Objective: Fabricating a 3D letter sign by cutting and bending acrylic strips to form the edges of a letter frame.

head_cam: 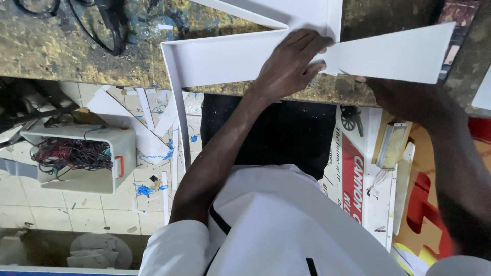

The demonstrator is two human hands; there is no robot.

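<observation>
Hands meet near the upper middle of the head view, over a worn, paint-stained yellowish work surface (61, 51) that runs across the top of the frame. The left hand (289, 64) lies palm-down on a large white folded sheet piece with raised edges (225, 61), its fingers (312, 43) together and pressed flat where that piece meets a white triangular sheet panel (399, 53). The triangular panel points leftward and spreads toward the upper right of the frame. The right hand (394, 97) is dark and blurred just under the panel's lower edge at right centre; I cannot tell whether its fingers are apart or clamped on the panel. A long arm of the white folded piece hangs over the surface edge and runs down toward the floor at centre left.

At the upper left, black cables (102, 25) lie on the surface. Below, at the left of the frame, a white plastic bin holding tangled red and black wires (76, 156) sits on the tiled floor (51, 204), with white offcut strips (153, 122) and blue scraps (146, 190) scattered beside it.
</observation>
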